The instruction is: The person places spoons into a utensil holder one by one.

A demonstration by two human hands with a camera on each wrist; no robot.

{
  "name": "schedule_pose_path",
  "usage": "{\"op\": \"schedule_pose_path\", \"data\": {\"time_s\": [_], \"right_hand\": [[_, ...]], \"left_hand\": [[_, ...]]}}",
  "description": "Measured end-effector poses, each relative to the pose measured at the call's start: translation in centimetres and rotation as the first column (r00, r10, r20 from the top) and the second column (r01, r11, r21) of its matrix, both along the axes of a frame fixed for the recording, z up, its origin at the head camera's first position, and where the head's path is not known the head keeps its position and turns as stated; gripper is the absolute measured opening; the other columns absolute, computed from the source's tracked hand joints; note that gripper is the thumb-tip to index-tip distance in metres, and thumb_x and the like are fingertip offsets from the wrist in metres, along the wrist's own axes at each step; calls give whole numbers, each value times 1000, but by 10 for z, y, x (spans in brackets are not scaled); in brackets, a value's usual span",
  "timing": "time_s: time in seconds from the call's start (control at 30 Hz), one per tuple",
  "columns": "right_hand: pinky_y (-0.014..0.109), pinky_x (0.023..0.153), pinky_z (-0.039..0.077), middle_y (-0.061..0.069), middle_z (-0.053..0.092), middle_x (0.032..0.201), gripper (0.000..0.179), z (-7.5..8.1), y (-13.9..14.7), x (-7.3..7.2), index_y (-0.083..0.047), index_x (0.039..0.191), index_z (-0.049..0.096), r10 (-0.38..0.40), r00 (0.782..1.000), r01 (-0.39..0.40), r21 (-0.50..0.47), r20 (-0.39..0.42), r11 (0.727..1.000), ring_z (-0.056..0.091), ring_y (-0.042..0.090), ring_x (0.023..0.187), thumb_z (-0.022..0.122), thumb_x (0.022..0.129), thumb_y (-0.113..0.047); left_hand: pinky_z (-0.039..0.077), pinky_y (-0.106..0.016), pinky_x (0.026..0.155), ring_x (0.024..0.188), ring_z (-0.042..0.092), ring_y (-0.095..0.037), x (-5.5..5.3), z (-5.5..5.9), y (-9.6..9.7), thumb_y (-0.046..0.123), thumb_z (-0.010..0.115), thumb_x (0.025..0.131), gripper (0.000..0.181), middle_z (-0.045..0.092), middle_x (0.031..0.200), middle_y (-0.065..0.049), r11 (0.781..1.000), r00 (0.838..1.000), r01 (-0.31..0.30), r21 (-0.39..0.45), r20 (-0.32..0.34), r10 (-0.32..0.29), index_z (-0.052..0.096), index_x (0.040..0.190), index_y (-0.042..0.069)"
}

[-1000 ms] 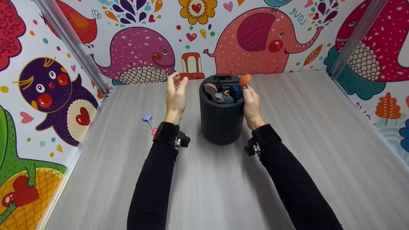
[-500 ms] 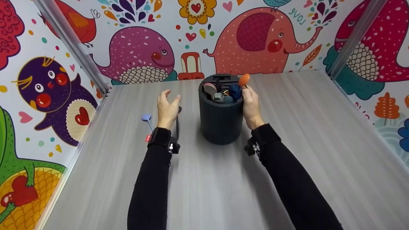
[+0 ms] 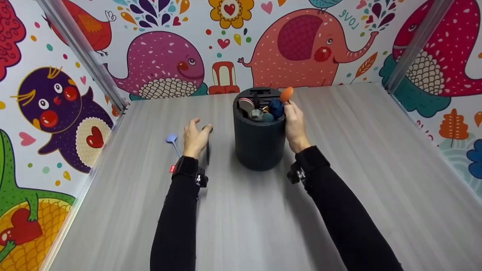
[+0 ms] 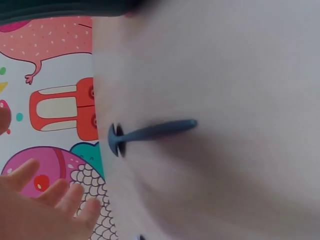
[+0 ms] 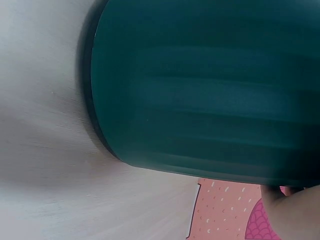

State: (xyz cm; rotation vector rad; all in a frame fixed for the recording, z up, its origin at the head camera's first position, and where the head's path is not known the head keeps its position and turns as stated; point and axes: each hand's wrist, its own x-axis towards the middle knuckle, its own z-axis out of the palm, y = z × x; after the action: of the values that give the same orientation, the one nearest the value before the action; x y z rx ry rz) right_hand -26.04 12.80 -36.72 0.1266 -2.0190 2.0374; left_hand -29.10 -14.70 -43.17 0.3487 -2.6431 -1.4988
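A dark green, ribbed utensil holder (image 3: 260, 146) stands upright on the table, several utensils in its top. My right hand (image 3: 296, 124) grips its right side near the rim; in the right wrist view the fingers go behind its wall. An orange spoon-like head (image 3: 287, 94) sticks up beside that hand. My left hand (image 3: 195, 139) hovers low over the table, fingers spread and holding nothing. Just right of it lies a dark tool (image 4: 155, 131) with a slim handle and a short, curved crosswise head. To its left lies a lilac utensil (image 3: 171, 139) with a flat round head.
A red tag (image 3: 172, 169) shows at the lilac utensil's lower end. Cartoon-printed walls (image 3: 226, 49) rise at the back and on both sides of the pale wood-grain table (image 3: 241, 222), with metal posts (image 3: 84, 56) in the corners.
My left hand has come away from beside the holder, leftward and toward me, down to the table. The dark tool has come into view beside it. My right hand stays on the holder.
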Motion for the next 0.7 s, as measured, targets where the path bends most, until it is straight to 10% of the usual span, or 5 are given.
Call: {"op": "schedule_pose_path", "data": {"time_s": [0.5, 0.7], "right_hand": [[26, 76, 26, -3, 31, 76, 20, -1, -1, 0, -16, 81, 42, 14, 1000, -14, -9, -16, 1000, 33, 11, 75, 35, 98, -19], [26, 76, 27, -3, 32, 77, 20, 0, -2, 1, -16, 80, 43, 10, 1000, -10, -14, -12, 1000, 34, 11, 76, 35, 98, -19]], "left_hand": [[26, -52, 113, 138, 31, -37, 4, -24, -6, 47, 58, 85, 75, 37, 147, -18, 977, 980, 102, -185, 185, -67, 31, 147, 13], [21, -55, 115, 140, 24, -40, 6, -26, -3, 44, 55, 89, 75, 29, 153, -19, 936, 958, 172, -306, 275, -85, 26, 151, 13]]}}
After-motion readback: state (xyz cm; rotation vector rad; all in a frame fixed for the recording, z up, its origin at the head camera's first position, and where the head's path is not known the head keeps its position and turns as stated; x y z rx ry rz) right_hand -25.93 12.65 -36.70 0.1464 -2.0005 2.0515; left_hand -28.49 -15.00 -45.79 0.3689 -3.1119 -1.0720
